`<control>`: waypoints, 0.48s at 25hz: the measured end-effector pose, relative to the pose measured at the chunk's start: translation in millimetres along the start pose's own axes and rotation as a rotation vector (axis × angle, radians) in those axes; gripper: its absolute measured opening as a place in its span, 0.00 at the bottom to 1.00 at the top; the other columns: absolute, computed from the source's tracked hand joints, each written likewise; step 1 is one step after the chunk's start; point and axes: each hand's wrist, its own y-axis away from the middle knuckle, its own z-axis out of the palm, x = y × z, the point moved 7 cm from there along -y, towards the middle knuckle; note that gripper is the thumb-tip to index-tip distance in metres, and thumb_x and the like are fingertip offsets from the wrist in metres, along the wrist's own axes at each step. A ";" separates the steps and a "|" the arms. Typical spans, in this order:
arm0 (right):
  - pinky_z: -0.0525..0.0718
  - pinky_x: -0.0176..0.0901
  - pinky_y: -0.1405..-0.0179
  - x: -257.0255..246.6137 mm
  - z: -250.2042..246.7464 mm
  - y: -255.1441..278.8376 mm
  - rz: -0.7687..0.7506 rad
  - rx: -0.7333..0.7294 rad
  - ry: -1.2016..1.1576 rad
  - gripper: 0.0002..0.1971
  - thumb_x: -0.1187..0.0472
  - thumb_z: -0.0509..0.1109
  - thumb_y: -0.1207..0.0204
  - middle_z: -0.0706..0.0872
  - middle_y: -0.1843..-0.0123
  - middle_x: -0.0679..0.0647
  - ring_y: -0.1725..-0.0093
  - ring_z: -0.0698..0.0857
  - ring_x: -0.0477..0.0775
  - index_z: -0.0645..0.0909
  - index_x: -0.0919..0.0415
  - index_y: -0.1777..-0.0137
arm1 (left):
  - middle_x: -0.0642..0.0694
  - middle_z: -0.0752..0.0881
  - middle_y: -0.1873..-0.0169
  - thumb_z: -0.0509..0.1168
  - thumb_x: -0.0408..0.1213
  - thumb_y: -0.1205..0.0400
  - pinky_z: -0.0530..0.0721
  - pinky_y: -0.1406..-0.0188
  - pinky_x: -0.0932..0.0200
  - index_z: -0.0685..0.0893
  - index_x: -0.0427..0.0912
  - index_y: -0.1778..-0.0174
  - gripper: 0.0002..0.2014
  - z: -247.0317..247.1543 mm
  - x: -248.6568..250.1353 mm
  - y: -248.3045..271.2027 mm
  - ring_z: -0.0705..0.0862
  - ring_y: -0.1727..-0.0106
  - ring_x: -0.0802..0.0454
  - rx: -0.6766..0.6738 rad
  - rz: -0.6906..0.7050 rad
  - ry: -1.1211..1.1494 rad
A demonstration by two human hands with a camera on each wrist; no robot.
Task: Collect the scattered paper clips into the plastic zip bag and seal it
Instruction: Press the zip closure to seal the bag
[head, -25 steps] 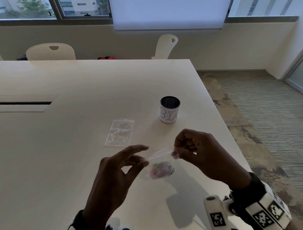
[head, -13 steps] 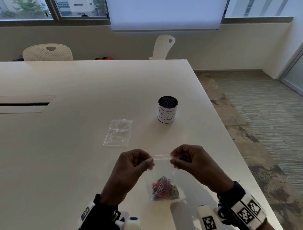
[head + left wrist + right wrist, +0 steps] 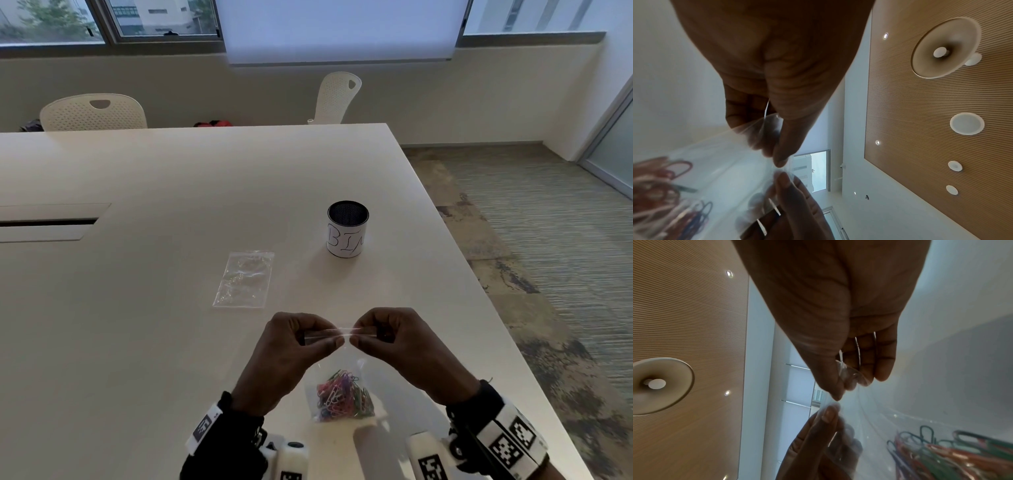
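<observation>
A clear plastic zip bag hangs upright above the white table, with a heap of coloured paper clips at its bottom. My left hand and right hand pinch its top strip side by side, thumbs nearly touching. In the left wrist view the left hand pinches the bag over blurred paper clips. In the right wrist view the right hand pinches the bag beside the paper clips.
A second clear bag lies flat further back on the table. A round cup marked BIN stands behind and right of it. The table's right edge runs close to my right hand. Two white chairs stand beyond the far edge.
The bag went from lying slack between spread hands to hanging upright. My left hand closed onto the top strip, and both hands drew together along it.
</observation>
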 end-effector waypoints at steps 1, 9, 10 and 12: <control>0.83 0.45 0.57 -1.0 0.2 0.3 -0.006 -0.001 -0.005 0.03 0.58 0.80 0.22 0.92 0.58 0.63 0.61 0.85 0.47 0.91 0.57 0.54 | 0.44 0.97 0.57 0.82 0.35 0.22 0.92 0.47 0.60 0.97 0.41 0.53 0.04 0.0 0.5 0.7 0.96 0.50 0.49 0.001 0.002 0.005; 0.88 0.43 0.51 -6.2 2.4 6.6 -0.029 -0.027 -0.029 0.02 0.59 0.80 0.22 0.95 0.57 0.57 0.57 0.90 0.48 0.92 0.56 0.52 | 0.45 0.97 0.57 0.83 0.36 0.24 0.94 0.41 0.49 0.97 0.44 0.53 0.05 -0.5 -0.5 3.3 0.97 0.50 0.46 0.003 0.010 0.014; 0.88 0.41 0.51 -7.0 2.3 7.3 -0.037 -0.022 -0.020 0.02 0.59 0.80 0.22 0.95 0.57 0.56 0.57 0.90 0.47 0.92 0.57 0.53 | 0.45 0.97 0.57 0.84 0.36 0.24 0.94 0.41 0.47 0.97 0.45 0.54 0.05 -0.4 -0.7 3.6 0.96 0.50 0.46 0.004 0.017 0.003; 0.87 0.37 0.54 -10.1 2.3 8.7 -0.066 0.002 0.005 0.02 0.61 0.80 0.22 0.94 0.58 0.55 0.58 0.90 0.46 0.92 0.57 0.54 | 0.44 0.97 0.57 0.84 0.36 0.24 0.94 0.40 0.44 0.97 0.45 0.55 0.04 -0.2 -1.9 3.5 0.96 0.50 0.44 0.012 0.030 0.004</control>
